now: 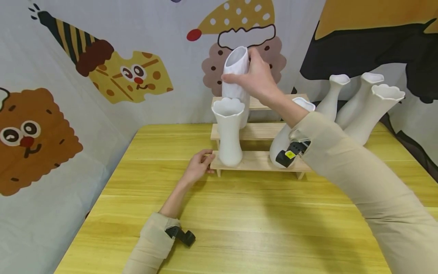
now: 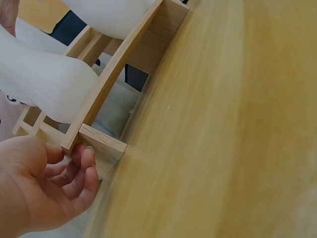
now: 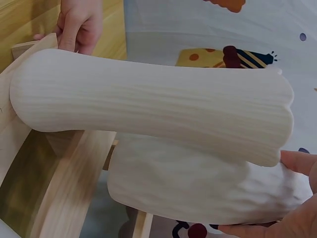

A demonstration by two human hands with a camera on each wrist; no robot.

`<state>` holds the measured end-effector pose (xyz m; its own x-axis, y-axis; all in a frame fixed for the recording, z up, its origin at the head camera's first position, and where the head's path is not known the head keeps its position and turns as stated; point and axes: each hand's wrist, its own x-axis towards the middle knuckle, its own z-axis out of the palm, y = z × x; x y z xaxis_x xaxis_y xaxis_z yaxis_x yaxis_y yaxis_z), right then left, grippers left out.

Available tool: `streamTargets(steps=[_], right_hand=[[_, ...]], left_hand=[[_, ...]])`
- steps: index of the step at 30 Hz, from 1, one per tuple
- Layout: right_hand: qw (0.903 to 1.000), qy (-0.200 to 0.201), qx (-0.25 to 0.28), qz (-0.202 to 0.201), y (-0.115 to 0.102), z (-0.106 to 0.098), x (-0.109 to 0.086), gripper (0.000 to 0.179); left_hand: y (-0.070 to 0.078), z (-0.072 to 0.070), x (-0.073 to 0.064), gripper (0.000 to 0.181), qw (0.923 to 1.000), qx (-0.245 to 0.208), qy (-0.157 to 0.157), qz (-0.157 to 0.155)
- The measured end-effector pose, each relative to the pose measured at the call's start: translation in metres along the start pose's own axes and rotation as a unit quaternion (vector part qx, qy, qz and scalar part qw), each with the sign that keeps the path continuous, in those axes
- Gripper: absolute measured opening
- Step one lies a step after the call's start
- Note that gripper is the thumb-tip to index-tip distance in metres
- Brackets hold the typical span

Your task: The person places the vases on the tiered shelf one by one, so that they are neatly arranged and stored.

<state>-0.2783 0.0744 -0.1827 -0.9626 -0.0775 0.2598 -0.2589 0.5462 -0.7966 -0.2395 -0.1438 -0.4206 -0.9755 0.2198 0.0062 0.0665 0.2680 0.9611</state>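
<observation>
My right hand (image 1: 258, 78) grips a white vase (image 1: 236, 82) with a slanted mouth near its top, thumb on one side and fingers on the other. That vase is behind a scallop-rimmed white vase (image 1: 230, 133) standing at the left end of the lowest step; in the right wrist view its base (image 3: 121, 183) is near the stepped wooden stand (image 3: 74, 183), though contact cannot be told. At the stand's lower left corner, my left hand (image 1: 199, 166) pinches the step's end between thumb and fingers, as the left wrist view shows (image 2: 49, 183).
On the lowest step's right side another white vase (image 1: 280, 140) leans, partly hidden by my right forearm. Several white vases, one with a wavy rim (image 1: 373, 110), stand at the right behind that arm. A cartoon-printed cloth (image 1: 164, 110) hangs behind the wooden table (image 1: 232, 228).
</observation>
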Motion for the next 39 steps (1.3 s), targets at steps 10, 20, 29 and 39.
streamTargets(steps=[10,20,29,39], right_hand=[[0.9999,-0.009,-0.006,0.008,0.004,0.009,0.001,0.077],[0.9996,-0.013,-0.025,0.009,0.007,0.018,-0.001,0.079],[0.9998,-0.013,-0.014,0.002,0.011,0.021,-0.003,0.077],[0.9995,-0.022,-0.016,-0.017,0.014,0.024,-0.003,0.084]], left_hand=[[-0.001,0.0,0.0,0.042,1.0,0.003,-0.001,-0.006],[-0.003,0.0,0.002,0.042,1.0,-0.003,-0.003,-0.008],[-0.002,0.0,0.001,0.044,0.9999,-0.001,-0.002,-0.01],[-0.001,-0.001,0.001,0.044,1.0,-0.005,-0.005,-0.006]])
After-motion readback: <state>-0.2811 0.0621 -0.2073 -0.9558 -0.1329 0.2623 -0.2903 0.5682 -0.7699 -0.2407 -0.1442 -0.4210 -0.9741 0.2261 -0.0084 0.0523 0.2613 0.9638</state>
